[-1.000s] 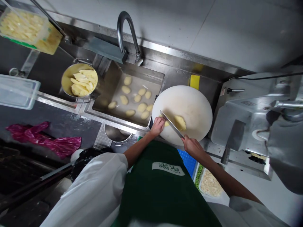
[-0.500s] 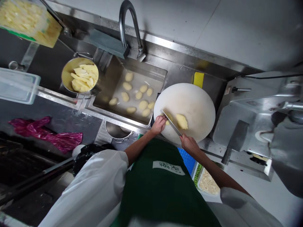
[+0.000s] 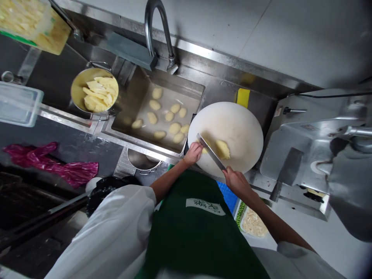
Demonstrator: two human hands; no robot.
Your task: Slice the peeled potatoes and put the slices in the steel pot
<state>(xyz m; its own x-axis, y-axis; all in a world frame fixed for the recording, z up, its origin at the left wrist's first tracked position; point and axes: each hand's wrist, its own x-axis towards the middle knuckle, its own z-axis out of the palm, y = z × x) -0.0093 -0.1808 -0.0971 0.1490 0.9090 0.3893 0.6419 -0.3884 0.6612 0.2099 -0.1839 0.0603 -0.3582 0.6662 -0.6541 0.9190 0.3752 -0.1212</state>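
Observation:
A round white cutting board (image 3: 241, 128) lies at the counter's front edge. My right hand (image 3: 236, 179) is closed around the handle of a knife (image 3: 213, 155), whose blade slants up and left over the board. At the board's left side, my left hand (image 3: 193, 153) presses its curled fingers on a piece of peeled potato (image 3: 204, 148), partly hidden behind the blade. To the right of the blade lies a pile of potato slices (image 3: 222, 149), apart from both hands.
Left of the board, several peeled potatoes (image 3: 174, 128) lie in a water-filled sink (image 3: 132, 139) below a curved faucet (image 3: 148, 29). A metal pot (image 3: 76, 91) holds potato slices. A yellow block (image 3: 243, 97) sits behind the board; a cleaver (image 3: 286, 170) rests on the slicing machine (image 3: 314, 143) at right.
The knife and my right hand have shifted slightly right and down. My left hand stays on the potato piece. The whole view has slid a little.

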